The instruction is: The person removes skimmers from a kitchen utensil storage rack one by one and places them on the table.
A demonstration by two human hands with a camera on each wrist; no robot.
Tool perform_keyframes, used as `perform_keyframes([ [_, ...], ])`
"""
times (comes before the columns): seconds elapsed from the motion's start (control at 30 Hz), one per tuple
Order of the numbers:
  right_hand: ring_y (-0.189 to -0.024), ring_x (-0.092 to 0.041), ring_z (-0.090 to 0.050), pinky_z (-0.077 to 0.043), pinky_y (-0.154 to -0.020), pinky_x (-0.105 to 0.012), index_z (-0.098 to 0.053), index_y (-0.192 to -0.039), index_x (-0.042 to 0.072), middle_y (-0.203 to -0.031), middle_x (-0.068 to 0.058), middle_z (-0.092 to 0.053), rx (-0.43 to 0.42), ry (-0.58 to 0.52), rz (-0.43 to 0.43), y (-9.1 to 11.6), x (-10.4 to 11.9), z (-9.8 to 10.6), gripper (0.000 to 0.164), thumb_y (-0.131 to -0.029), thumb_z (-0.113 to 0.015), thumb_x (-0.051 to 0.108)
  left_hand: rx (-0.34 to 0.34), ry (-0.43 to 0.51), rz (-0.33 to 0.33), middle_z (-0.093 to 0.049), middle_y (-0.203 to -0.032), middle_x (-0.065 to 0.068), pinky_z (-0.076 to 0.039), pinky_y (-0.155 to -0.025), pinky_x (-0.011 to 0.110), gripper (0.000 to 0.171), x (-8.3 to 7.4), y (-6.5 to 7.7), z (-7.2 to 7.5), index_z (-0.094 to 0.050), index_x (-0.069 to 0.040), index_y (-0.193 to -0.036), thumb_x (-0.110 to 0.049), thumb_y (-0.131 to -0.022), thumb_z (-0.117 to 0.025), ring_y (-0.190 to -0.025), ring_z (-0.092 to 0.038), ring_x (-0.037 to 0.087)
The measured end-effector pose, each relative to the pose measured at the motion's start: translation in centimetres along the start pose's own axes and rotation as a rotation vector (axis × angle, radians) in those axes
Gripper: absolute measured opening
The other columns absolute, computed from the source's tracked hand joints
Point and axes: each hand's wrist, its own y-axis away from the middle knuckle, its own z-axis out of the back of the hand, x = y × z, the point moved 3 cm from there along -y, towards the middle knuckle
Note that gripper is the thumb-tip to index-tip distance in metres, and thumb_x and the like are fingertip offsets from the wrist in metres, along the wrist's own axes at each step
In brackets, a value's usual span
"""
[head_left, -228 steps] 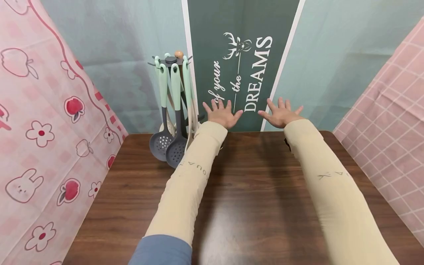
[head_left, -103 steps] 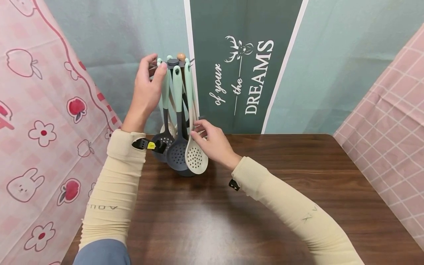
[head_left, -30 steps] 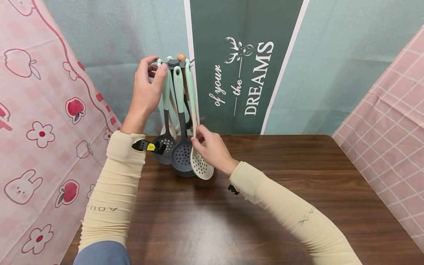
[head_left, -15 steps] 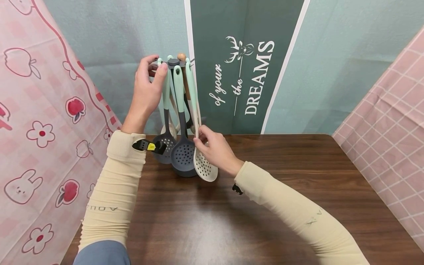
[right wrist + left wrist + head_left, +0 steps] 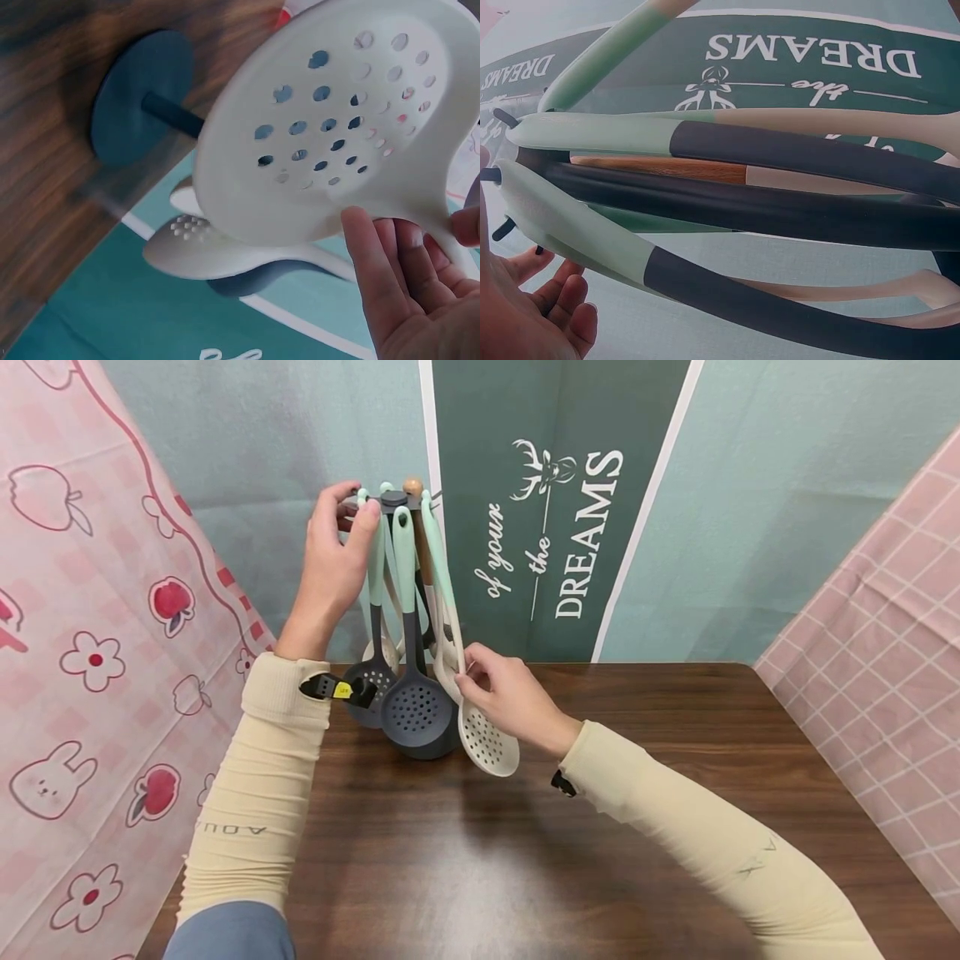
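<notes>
A utensil rack [image 5: 394,499] stands at the table's back left, with several mint-handled utensils hanging from it. At its top my left hand [image 5: 330,560] grips the rim, thumb in front beside a mint handle and fingers behind. My right hand [image 5: 517,697] pinches the cream shaft of a cream skimmer [image 5: 491,747], just above its perforated bowl. That skimmer slants out to the right, its mint handle's top still at the rack. Two dark grey skimmers [image 5: 416,708] hang in front. In the right wrist view, the cream bowl [image 5: 247,202] is held apart from the rack's round base [image 5: 124,97].
The brown wooden table [image 5: 637,760] extends to the right and front of the rack. A cloth backdrop [image 5: 787,510] with lettering hangs behind. Pink patterned cloths [image 5: 82,568] flank the table. A wooden-handled utensil [image 5: 423,547] and more cream ones hang at the rack's rear.
Both hands have come from the backdrop to the rack. Lately my right hand has drawn the cream skimmer's bowl rightward, tilting it away from the others; my left hand has stayed put.
</notes>
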Motion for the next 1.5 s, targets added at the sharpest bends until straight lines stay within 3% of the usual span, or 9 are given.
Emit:
perform_keyframes([
  [0.3, -0.071, -0.013, -0.062, -0.050, -0.066, -0.033, -0.061, -0.099, 0.013, -0.083, 0.001, -0.071, 0.025, 0.083, 0.011, 0.1, -0.7, 2.0, 0.003, -0.100, -0.063, 0.015, 0.002, 0.002, -0.004, -0.051, -0.128, 0.010, -0.036, -0.086, 0.030, 0.052, 0.0, 0.0, 0.1, -0.047, -0.010, -0.148, -0.036, -0.103, -0.051, -0.104, -0.044, 0.009],
  [0.53, -0.075, -0.014, -0.065, -0.052, -0.071, -0.035, -0.065, -0.105, 0.011, -0.084, 0.002, -0.071, 0.020, 0.132, 0.014, -0.2, -1.5, 3.0, 0.007, -0.099, -0.063, 0.014, 0.008, 0.001, -0.005, -0.052, -0.128, 0.010, -0.036, -0.086, 0.029, 0.052, 0.0, 0.1, 0.1, -0.046, -0.010, -0.148, -0.036, -0.103, -0.051, -0.104, -0.044, 0.008],
  [0.97, -0.074, -0.015, -0.065, -0.052, -0.070, -0.035, -0.064, -0.101, 0.013, -0.083, 0.001, -0.071, -0.011, 0.177, 0.039, -1.4, -3.0, 2.9, 0.004, -0.099, -0.064, 0.016, 0.014, 0.014, 0.021, -0.052, -0.128, 0.011, -0.036, -0.088, 0.030, 0.052, 0.0, 0.1, 0.0, -0.046, -0.012, -0.149, -0.037, -0.103, -0.050, -0.106, -0.044, 0.011],
  [1.5, -0.075, -0.017, -0.064, -0.051, -0.071, -0.037, -0.062, -0.100, 0.013, -0.085, -0.001, -0.070, -0.046, 0.201, 0.067, -2.2, -4.0, 2.6, 0.005, -0.099, -0.062, 0.017, 0.010, 0.016, -0.010, -0.052, -0.129, 0.013, -0.037, -0.086, 0.030, 0.052, -0.1, 0.0, -0.1, -0.046, -0.008, -0.148, -0.034, -0.104, -0.050, -0.105, -0.045, 0.011],
])
